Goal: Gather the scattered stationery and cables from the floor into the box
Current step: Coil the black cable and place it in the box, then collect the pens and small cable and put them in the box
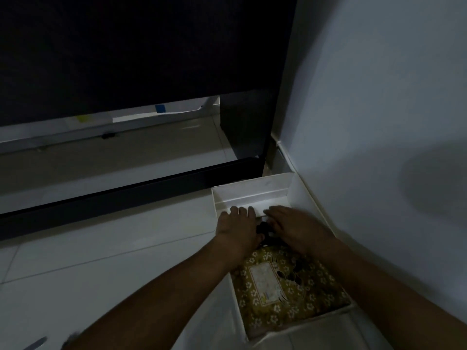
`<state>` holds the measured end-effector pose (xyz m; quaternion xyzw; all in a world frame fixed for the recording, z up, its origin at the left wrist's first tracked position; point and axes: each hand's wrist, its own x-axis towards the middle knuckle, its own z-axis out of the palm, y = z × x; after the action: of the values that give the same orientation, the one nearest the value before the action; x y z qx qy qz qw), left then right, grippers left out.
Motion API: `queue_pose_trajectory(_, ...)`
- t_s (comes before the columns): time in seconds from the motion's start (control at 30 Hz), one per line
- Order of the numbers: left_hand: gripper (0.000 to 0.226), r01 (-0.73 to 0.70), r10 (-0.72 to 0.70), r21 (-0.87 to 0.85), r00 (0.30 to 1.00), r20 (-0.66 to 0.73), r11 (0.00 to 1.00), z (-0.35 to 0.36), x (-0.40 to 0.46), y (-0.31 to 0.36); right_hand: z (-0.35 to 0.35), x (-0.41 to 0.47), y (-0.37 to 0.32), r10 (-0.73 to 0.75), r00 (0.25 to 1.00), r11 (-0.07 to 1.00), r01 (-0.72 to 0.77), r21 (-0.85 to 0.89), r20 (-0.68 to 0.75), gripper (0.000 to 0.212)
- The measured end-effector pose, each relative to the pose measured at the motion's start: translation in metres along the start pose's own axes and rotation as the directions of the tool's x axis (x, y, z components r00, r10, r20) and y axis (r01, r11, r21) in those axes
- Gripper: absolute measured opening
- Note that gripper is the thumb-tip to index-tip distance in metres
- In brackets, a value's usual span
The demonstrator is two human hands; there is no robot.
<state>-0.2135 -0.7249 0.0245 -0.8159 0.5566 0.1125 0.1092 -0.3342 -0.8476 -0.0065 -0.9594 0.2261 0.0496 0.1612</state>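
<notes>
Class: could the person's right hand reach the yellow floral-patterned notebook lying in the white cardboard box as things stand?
Probably yes. The yellow floral-patterned notebook lies uncovered in the open white cardboard box, just behind the right hand, whose forearm crosses only its corner; drawing back should suffice.

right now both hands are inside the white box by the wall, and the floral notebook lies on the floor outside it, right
Not quite. The head view shows the floral notebook lying inside the white box, at its near end. Both the left hand and the right hand are inside the box by the wall.

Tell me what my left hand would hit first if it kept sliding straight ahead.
Likely the far wall of the white box: the left hand points at it across bare box floor, though depth is unclear.
</notes>
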Motion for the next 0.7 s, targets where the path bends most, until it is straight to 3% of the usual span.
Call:
queue_pose_trajectory(0.1,0.059,-0.06,0.042,-0.103,0.984,-0.173,0.993,-0.018,-0.013,-0.02,-0.014,0.001,-0.015,-0.035,0.982,0.996,0.05,0.076,-0.187,0.038)
queue_pose_trajectory(0.2,0.047,-0.141,0.063,-0.204,0.935,-0.35,0.969,-0.043,-0.034,-0.049,-0.037,0.0,-0.049,-0.035,0.917,0.98,0.108,0.165,-0.396,0.029)
queue_pose_trajectory(0.33,0.039,-0.141,-0.03,-0.351,0.898,-0.44,0.926,-0.074,-0.081,-0.098,-0.077,-0.006,-0.119,-0.114,0.806,0.953,0.254,0.166,-0.58,0.028)
queue_pose_trajectory(0.53,0.015,-0.084,-0.042,-0.301,0.921,-0.387,0.95,-0.101,-0.169,-0.167,-0.127,-0.019,-0.253,-0.42,0.676,0.828,0.559,0.05,-0.605,0.029)
queue_pose_trajectory(0.7,0.022,-0.081,-0.069,-0.356,0.918,-0.39,0.931,-0.103,-0.254,-0.228,-0.148,-0.018,-0.377,-0.63,0.566,0.649,0.76,0.039,-0.532,0.032)
